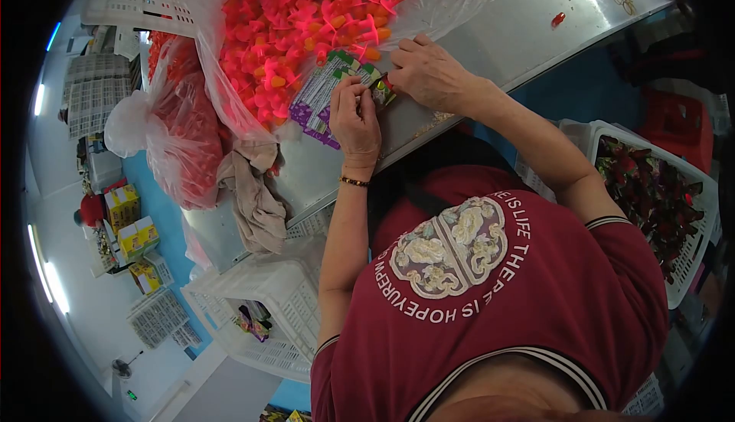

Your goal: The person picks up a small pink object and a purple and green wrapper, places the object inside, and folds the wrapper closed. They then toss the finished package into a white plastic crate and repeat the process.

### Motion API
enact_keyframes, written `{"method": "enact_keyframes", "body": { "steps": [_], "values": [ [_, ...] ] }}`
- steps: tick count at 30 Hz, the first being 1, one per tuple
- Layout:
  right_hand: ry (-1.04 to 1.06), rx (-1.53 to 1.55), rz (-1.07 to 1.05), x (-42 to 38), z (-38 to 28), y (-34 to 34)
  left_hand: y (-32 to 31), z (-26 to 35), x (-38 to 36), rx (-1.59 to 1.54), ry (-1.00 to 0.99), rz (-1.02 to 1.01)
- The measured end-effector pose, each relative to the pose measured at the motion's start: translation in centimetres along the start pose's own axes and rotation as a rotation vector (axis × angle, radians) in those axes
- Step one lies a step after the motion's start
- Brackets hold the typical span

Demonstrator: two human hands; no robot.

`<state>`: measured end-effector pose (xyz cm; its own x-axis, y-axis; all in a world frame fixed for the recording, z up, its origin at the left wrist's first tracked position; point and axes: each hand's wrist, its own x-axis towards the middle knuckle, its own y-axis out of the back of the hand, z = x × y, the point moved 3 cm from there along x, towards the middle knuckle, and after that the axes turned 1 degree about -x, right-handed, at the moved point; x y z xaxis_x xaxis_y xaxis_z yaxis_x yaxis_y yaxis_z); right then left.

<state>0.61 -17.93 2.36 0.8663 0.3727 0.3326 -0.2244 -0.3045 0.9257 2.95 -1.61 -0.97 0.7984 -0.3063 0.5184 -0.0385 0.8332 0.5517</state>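
Note:
Both my hands meet over the metal worktable [490, 43] at a small glossy green and dark packet [385, 91]. My left hand [355, 120], with a beaded bracelet at the wrist, pinches the packet's near left side between thumb and fingers. On its right side my right hand [429, 74] has its fingers closed; a bit of red shows at the fingertips. Just left of the packet lies a loose stack of purple, green and white printed packets [314, 104], partly under my left hand. Beyond it spreads a big pile of pink and orange plastic pieces [306, 24] on clear plastic sheeting.
A clear bag of red pieces [187, 131] and a beige cloth [256, 196] lie at the left. White crates stand below: one at the lower left [295, 307], another at the right [693, 269] with dark red packets. A red wrapper [558, 19] lies on the table.

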Motion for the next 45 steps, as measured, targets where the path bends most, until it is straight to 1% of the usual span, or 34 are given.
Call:
{"method": "enact_keyframes", "body": {
  "steps": [1, 2, 4, 5, 7, 8, 10, 11, 13, 14, 16, 17, 19, 20, 22, 23, 25, 26, 28, 29, 31, 32, 34, 35, 36, 37, 38, 39, 40, 41, 42, 43, 44, 45],
  "values": [
    [0.025, 0.006, 0.069, 0.0, -0.2, 0.0, 0.0, -0.2, 0.0, -0.041, 0.07, 0.011],
    [0.024, 0.006, 0.068, 0.0, -0.3, -0.2, 0.0, -0.1, -0.1, -0.041, 0.07, 0.011],
    [-0.053, 0.007, 0.145, -0.1, -0.1, -0.7, 0.2, 1.0, 0.1, -0.036, -0.027, -0.019],
    [-0.051, 0.007, 0.146, -0.1, 0.0, -1.2, 0.2, 1.1, 0.0, -0.035, -0.027, -0.018],
    [-0.335, 0.503, 0.085, -0.2, 1.0, -2.4, 0.2, 1.0, -0.1, -0.078, -0.001, 0.006],
    [-0.336, 0.502, 0.086, -0.3, 1.0, -2.6, 0.2, 1.0, -0.1, -0.079, -0.003, 0.005],
    [-0.566, 0.794, 0.101, -0.5, 1.1, -3.1, 0.3, 0.9, 0.0, -0.053, -0.006, 0.025],
    [-0.564, 0.794, 0.102, -0.4, 0.9, -3.3, 0.2, 0.9, 0.0, -0.052, -0.007, 0.028],
    [-0.676, 0.865, 0.249, -0.5, 0.7, -3.9, 0.2, 0.7, 0.1, -0.125, 0.085, 0.096],
    [-0.675, 0.865, 0.25, -0.6, 0.5, -4.2, 0.2, 0.9, 0.2, -0.125, 0.084, 0.096],
    [-0.607, 0.882, 0.296, -0.5, 0.1, -4.3, 0.4, 1.1, 0.3, -0.185, 0.186, 0.13],
    [-0.605, 0.882, 0.296, -0.5, 0.1, -4.3, 0.4, 1.0, 0.3, -0.184, 0.185, 0.133],
    [-0.436, 0.828, 0.299, -0.4, -0.2, -3.9, 0.6, 0.9, 0.3, -0.16, 0.151, 0.148],
    [-0.435, 0.828, 0.3, -0.5, 0.0, -3.8, 0.7, 0.5, 0.3, -0.159, 0.151, 0.149],
    [-0.295, 0.907, 0.283, -0.5, 0.0, -3.1, 0.9, 0.0, 0.2, -0.139, 0.202, 0.178],
    [-0.296, 0.907, 0.282, -0.4, -0.1, -3.0, 0.8, 0.1, 0.1, -0.14, 0.203, 0.177],
    [-0.229, 0.635, 0.292, -0.2, -0.6, -2.5, 0.7, 1.4, 0.5, -0.203, 0.212, 0.145],
    [-0.227, 0.635, 0.293, 0.0, -0.6, -2.2, 0.9, 1.7, 0.7, -0.202, 0.211, 0.146],
    [-0.196, 0.612, 0.372, 0.4, -0.3, -0.6, 1.1, 2.4, 1.1, -0.266, 0.193, 0.094],
    [-0.197, 0.614, 0.37, 0.4, -0.2, 0.3, 1.5, 2.8, 1.3, -0.266, 0.196, 0.093],
    [-0.148, 0.637, 0.271, 0.5, -0.4, 3.4, 2.7, 4.1, 2.0, -0.406, 0.133, 0.104],
    [-0.147, 0.637, 0.268, 0.4, -0.4, 5.7, 3.5, 4.2, 2.2, -0.406, 0.135, 0.106],
    [-0.121, 0.976, 0.215, -0.3, -0.1, 10.1, 6.1, 3.3, 2.7, -0.553, 0.188, 0.279],
    [-0.03, 1.205, 0.158, -0.8, 0.9, 11.0, 6.3, 1.8, 2.5, -0.608, 0.225, 0.337],
    [0.068, 1.429, 0.093, -0.8, 1.8, 11.7, 5.8, 0.9, 1.9, -0.607, 0.225, 0.342],
    [-0.129, 1.102, -0.009, -0.3, 2.3, 11.5, 5.2, 0.1, 1.4, -0.498, 0.266, 0.274],
    [-0.13, 1.1, -0.009, -0.1, 2.2, 11.1, 4.6, -0.5, 1.0, -0.391, 0.304, 0.205],
    [-0.107, 0.832, 0.109, -0.1, 1.7, 10.8, 3.9, 0.0, 0.7, -0.274, 0.247, 0.128],
    [-0.078, 0.557, 0.222, 0.2, 1.3, 11.2, 3.6, 0.0, 0.6, -0.277, 0.242, 0.125],
    [-0.013, 0.783, 0.259, -0.9, 0.6, 12.7, 3.3, 0.3, 0.7, -0.149, 0.086, 0.096],
    [-0.019, 0.791, 0.253, -1.2, 0.7, 12.4, 3.1, 0.7, -0.2, -0.015, -0.052, 0.044],
    [-0.038, 0.744, 0.215, -1.4, 0.9, 11.9, 2.0, -0.9, -1.2, -0.302, 0.309, 0.02],
    [-0.044, 0.682, 0.183, -1.2, 1.7, 11.5, 1.7, -1.2, -1.4, -0.257, 0.264, 0.018],
    [-0.139, 0.317, 0.207, -0.5, 2.9, 9.5, 1.5, -0.9, -1.4, -0.212, 0.218, 0.011]
  ]
}}
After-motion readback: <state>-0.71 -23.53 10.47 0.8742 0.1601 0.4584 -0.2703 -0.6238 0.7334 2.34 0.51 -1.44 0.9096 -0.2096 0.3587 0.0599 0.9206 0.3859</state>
